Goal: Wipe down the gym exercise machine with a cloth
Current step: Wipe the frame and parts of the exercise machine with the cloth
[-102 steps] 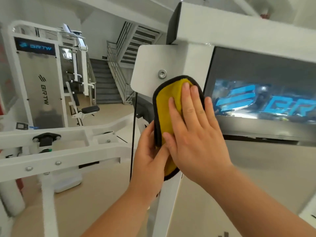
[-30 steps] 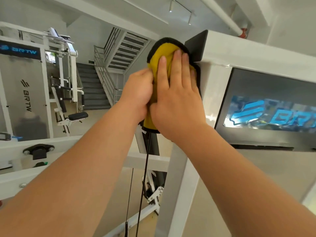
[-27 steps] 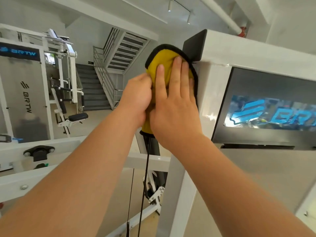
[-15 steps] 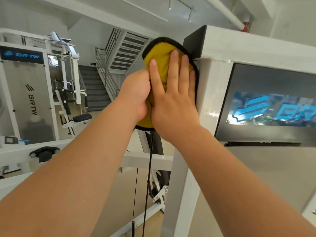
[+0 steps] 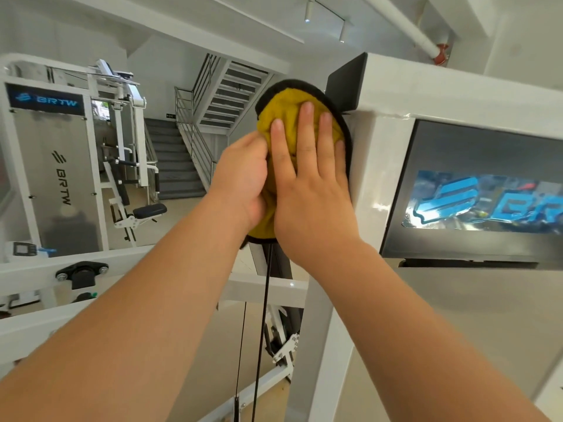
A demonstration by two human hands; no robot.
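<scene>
1. Cloth (image 5: pixel 288 108) sits pinned at the left edge of the white post (image 5: pixel 376 184), just under the beam (image 5: pixel 457 86). Your right hand (image 5: pixel 310 193) lies flat on it, fingers straight and spread, pressing.
2. Your left hand (image 5: pixel 240 181) grips the cloth's left side, fingers curled into the fold, tips hidden.
3. Press evenly through the palm and let the left hand stop bunching.
4. Above your fingertips the black cap (image 5: pixel 345 83) has a hard corner. Right of your little finger, past the post, the panel (image 5: pixel 475 153) edge begins.
5. Below your wrists the post runs bare, giving open room for downward strokes. Cables (image 5: pixel 264 293) hang just left.
</scene>
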